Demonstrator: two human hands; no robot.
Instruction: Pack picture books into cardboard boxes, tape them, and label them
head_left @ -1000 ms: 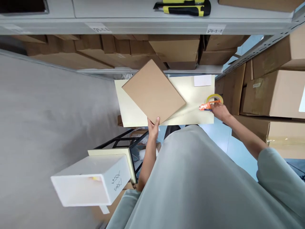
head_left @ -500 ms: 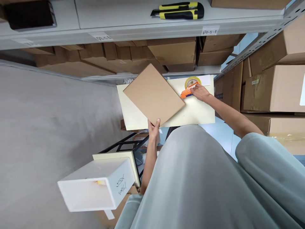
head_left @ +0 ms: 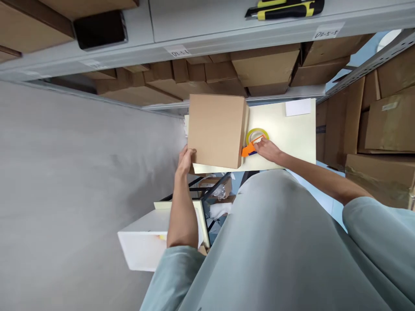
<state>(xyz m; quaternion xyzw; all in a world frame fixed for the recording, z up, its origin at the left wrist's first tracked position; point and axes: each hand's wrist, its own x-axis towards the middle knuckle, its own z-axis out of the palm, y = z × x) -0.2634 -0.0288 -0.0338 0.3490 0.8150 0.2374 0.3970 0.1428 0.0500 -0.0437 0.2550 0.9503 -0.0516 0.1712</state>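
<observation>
A brown cardboard box (head_left: 215,130) is on the left part of a cream tabletop (head_left: 288,142). My left hand (head_left: 186,160) grips the box at its lower left corner, thumb on the top face. To the right of the box, my right hand (head_left: 267,150) is closed on an orange tape dispenser (head_left: 249,149) carrying a roll of yellowish tape (head_left: 257,131). The dispenser's tip is close against the box's right side. A white paper slip (head_left: 298,107) lies at the tabletop's far right.
Above the tabletop, a grey shelf (head_left: 201,36) bears a phone (head_left: 100,30) and a yellow-black cutter (head_left: 287,9). Cardboard boxes (head_left: 266,65) fill the level below. More boxes (head_left: 379,177) stand at the right. A white bin (head_left: 142,242) is at the lower left.
The box has turned from a diagonal pose to nearly square with the tabletop. My left hand has moved to its left corner. The dispenser has come nearer to me, and the camera view has shifted left.
</observation>
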